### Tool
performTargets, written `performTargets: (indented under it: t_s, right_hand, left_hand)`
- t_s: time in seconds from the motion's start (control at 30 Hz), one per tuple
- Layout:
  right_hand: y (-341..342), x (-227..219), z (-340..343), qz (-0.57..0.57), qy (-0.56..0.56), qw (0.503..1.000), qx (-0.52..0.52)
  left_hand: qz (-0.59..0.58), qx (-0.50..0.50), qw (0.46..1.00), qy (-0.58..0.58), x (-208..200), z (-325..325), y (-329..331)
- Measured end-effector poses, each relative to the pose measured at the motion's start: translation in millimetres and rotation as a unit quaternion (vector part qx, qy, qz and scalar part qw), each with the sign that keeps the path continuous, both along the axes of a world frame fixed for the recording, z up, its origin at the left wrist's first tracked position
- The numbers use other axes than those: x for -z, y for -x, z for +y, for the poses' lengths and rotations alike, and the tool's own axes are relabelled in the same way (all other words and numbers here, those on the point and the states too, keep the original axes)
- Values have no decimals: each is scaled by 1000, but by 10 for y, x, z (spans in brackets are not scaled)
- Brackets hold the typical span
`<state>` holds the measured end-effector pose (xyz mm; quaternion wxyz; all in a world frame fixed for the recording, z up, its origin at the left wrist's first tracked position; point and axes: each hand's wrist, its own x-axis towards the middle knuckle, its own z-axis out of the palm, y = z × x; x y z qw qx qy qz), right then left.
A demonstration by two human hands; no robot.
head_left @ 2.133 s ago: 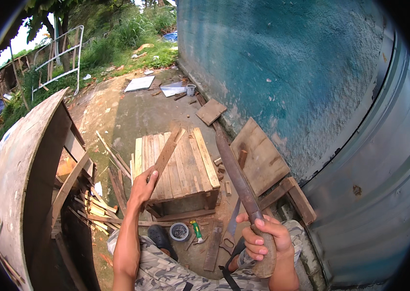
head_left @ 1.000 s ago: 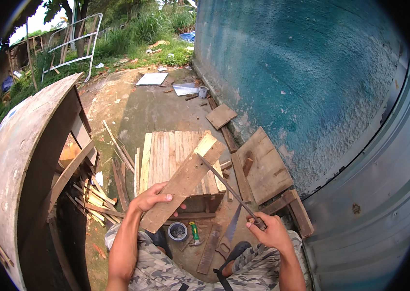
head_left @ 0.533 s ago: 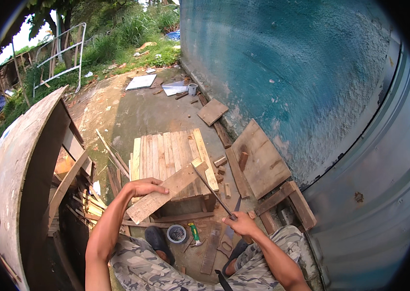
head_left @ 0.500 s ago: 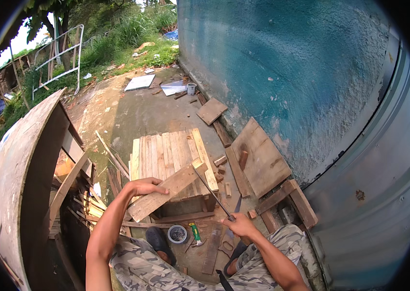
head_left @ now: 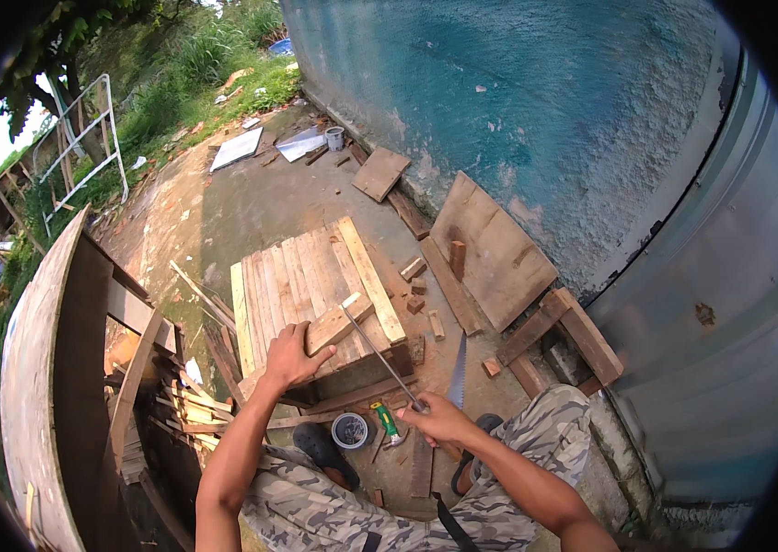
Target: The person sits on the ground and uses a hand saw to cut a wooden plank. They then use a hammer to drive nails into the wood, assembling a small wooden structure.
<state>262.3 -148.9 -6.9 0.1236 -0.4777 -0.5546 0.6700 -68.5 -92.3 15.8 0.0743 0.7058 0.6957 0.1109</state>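
My left hand (head_left: pixel 290 357) grips a short wooden board (head_left: pixel 338 327) with fingers and thumb around its near end. The board lies slanted over a low stand topped with wooden slats (head_left: pixel 289 271); whether it rests on them I cannot tell. My right hand (head_left: pixel 441 422) is closed around the near end of a long thin metal bar (head_left: pixel 380 354). The bar slants away to the left, its far tip at the board's far end. Below the bar, a hammer with a green handle (head_left: pixel 385 419) lies on the ground beside a small bucket (head_left: pixel 350 431) with dark bits inside.
A handsaw blade (head_left: pixel 458 375) shows just beyond my right hand. Wood offcuts (head_left: pixel 415 286) lie right of the stand. A wooden panel (head_left: pixel 490 253) leans by the blue wall (head_left: pixel 499 101). At left stand a large curved panel (head_left: pixel 44 368) and scrap wood (head_left: pixel 191 405).
The board has turned and moved forward over the slats, and my left hand has shifted on it. The bar's tip has stayed near its far end. The whole view has swung slightly.
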Motion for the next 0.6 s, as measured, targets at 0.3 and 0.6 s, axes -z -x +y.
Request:
performTargets:
  t_s: [0.3,0.6]
  right_hand:
    - [-8,-515,-93,-102,-28,994,-10]
    - [193,-627,-116,-218,-86,972,-29]
  left_hand:
    - [-44,44,996,-70,62,-5,-27]
    - [-78,66,991,-85,119,-64,-2]
